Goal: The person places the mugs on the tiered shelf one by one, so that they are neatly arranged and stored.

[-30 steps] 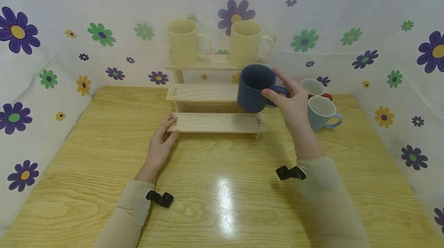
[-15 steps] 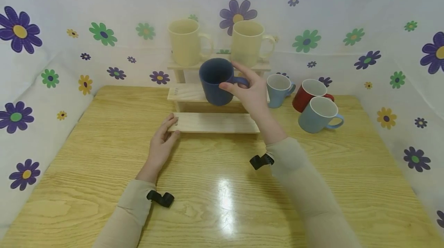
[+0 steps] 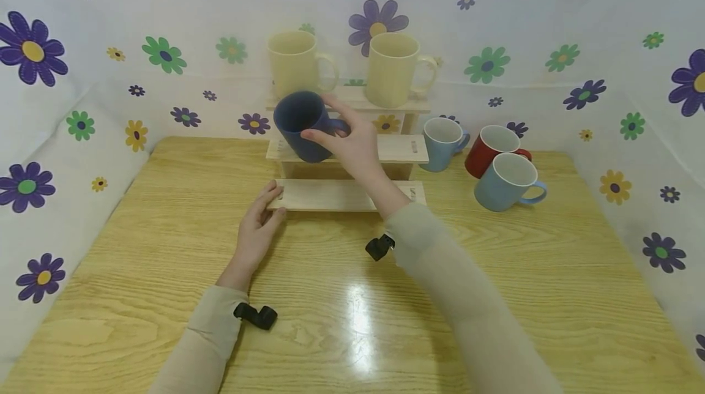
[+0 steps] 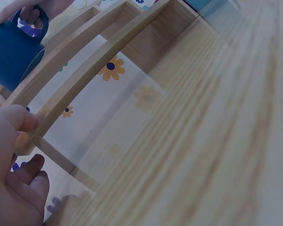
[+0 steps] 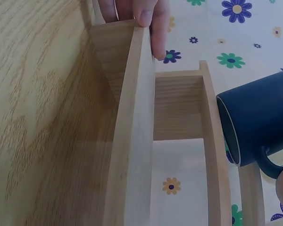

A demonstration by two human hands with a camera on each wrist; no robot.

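Note:
A three-tier wooden stand [image 3: 330, 194] stands on the table. My left hand [image 3: 256, 232] grips the left end of its lowest board, with the thumb at the front edge. In my right hand [image 3: 352, 146] is a dark blue mug [image 3: 302, 128], held upright by its handle, some fingers curled through it in the left wrist view. The mug [image 5: 257, 117] is at the left part of the middle board; whether its base touches the wood I cannot tell. Two pale yellow mugs, one at left [image 3: 293, 63] and one at right [image 3: 392, 70], stand on the top board.
Right of the stand are a light blue mug [image 3: 440, 146], a red mug [image 3: 484, 152] and another light blue mug [image 3: 502, 183] in front of it. A white flowered cloth [image 3: 518, 27] rises behind and beside the wooden table [image 3: 308, 333].
My right hand has carried the dark blue mug leftward, from the stand's right end to the left part of the middle board. My left hand has stayed on the lowest board.

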